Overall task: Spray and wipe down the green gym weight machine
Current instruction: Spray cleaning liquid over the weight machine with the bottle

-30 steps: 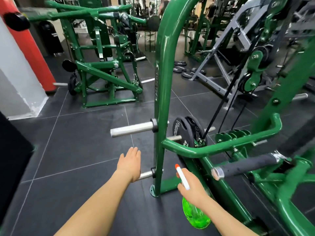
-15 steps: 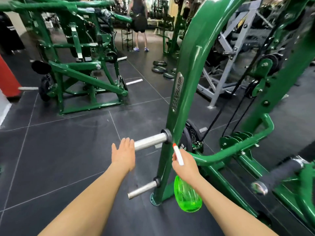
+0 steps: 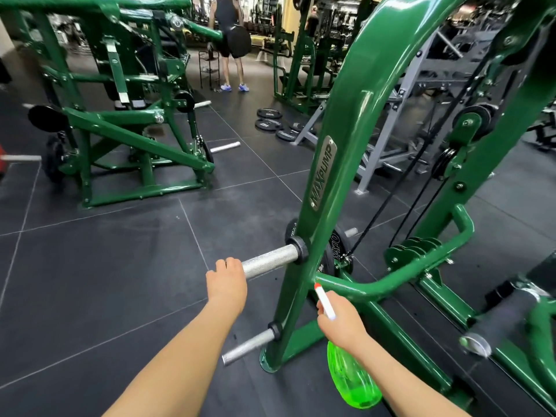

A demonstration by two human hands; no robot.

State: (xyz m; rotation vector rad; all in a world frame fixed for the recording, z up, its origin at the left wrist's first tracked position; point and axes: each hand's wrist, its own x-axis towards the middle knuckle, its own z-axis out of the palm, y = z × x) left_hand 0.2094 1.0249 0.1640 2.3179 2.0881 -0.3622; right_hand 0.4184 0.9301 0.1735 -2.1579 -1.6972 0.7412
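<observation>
Left hand (image 3: 227,284) curled over end of steel peg (image 3: 270,259), likely bracing. Right hand (image 3: 343,322) gripping green spray bottle (image 3: 353,379), nozzle aimed at green machine upright (image 3: 328,188), ready to spray. No cloth visible.

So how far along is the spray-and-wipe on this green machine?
Early. Done: nothing I can confirm; the green frame shows no visible spray or wipe marks. In hand: the right hand grips the spray bottle, nozzle aimed at the frame's lower joint, while the left hand holds the end of the upper steel peg. Left: spraying and all wiping; no cloth is visible.
</observation>
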